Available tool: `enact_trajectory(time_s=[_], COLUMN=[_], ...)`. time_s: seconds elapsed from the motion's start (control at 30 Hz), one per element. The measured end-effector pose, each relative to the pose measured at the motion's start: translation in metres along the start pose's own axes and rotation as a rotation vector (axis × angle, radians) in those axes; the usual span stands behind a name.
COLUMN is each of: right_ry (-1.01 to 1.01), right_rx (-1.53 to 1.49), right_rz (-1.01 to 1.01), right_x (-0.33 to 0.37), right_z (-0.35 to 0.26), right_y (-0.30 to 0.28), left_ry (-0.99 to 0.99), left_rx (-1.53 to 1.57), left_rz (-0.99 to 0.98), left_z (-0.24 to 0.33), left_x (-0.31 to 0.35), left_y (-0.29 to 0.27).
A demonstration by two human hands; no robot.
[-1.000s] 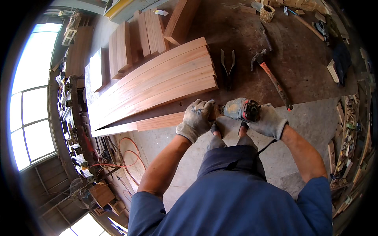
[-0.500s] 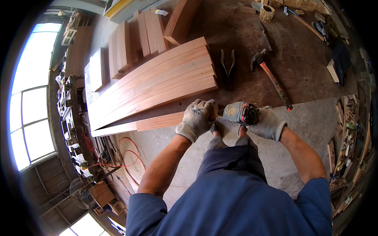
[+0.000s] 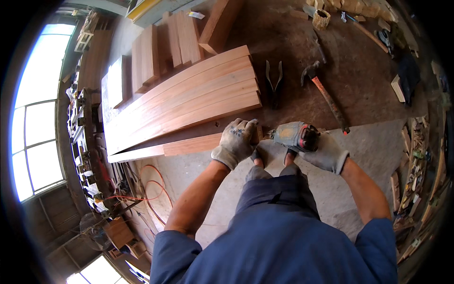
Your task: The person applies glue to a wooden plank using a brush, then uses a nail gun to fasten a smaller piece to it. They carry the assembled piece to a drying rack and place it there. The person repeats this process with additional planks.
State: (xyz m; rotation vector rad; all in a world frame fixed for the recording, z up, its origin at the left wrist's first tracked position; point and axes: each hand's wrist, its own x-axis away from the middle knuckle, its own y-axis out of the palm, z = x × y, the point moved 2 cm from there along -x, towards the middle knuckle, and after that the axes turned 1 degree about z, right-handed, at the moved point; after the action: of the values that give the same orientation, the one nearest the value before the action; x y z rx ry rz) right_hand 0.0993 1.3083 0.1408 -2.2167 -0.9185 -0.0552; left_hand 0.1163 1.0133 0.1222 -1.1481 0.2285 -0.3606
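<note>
A long wooden strip (image 3: 191, 145) lies along the table's near edge. My left hand (image 3: 234, 143), in a pale work glove, is closed over its right end. My right hand (image 3: 326, 154), gloved too, grips a power drill (image 3: 289, 135) with a worn grey-blue body and a red and black rear. The drill lies level, its front end pointing left at the strip's end, close to my left hand. Whether the bit touches the wood I cannot tell. My right fingers are mostly hidden behind the drill. Several curved boards (image 3: 189, 97) lie side by side just beyond the strip.
Past the boards lie shorter wooden blocks (image 3: 145, 59). Pliers (image 3: 273, 85), a hammer (image 3: 327, 97) and a chisel-like tool (image 3: 319, 46) rest on the brown tabletop (image 3: 293, 42). Wood offcuts (image 3: 415, 163) are piled at the right. An orange hose (image 3: 156, 189) coils on the floor at left.
My right hand and the drill have shifted slightly to the right and toward me, with the drill turned a little. My left hand stays on the strip's end.
</note>
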Motion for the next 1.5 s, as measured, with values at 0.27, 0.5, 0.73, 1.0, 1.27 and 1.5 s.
enact_trajectory(time_s=[0.27,0.5,0.73,1.0,1.27,1.5], right_ry=[0.158,0.295,0.084,0.268,0.307,0.304], right_rx=[-0.627,-0.653,-0.407,-0.409,-0.306,-0.251], right_rz=[0.04,-0.065,0.063,0.106,0.027,-0.12], right_x=[0.004,-0.021,-0.064,-0.101,-0.138,-0.184], right_z=[-0.02,-0.089,-0.177,-0.272,-0.32,-0.347], right_y=[-0.027,-0.029,0.008,0.042,0.047,0.048], left_ry=[-0.107,-0.366,-0.248,-0.122,-0.093,-0.221], left_rx=[-0.081,-0.286,-0.293,-0.1,0.027,-0.12], left_rz=[0.032,0.012,-0.114,-0.157,-0.186,0.048], left_z=[-0.002,-0.097,-0.18,-0.176,-0.181,-0.162], left_x=[0.017,0.112,0.149,0.139,0.145,0.145], left_y=[-0.023,-0.046,-0.067,-0.079,-0.091,-0.065])
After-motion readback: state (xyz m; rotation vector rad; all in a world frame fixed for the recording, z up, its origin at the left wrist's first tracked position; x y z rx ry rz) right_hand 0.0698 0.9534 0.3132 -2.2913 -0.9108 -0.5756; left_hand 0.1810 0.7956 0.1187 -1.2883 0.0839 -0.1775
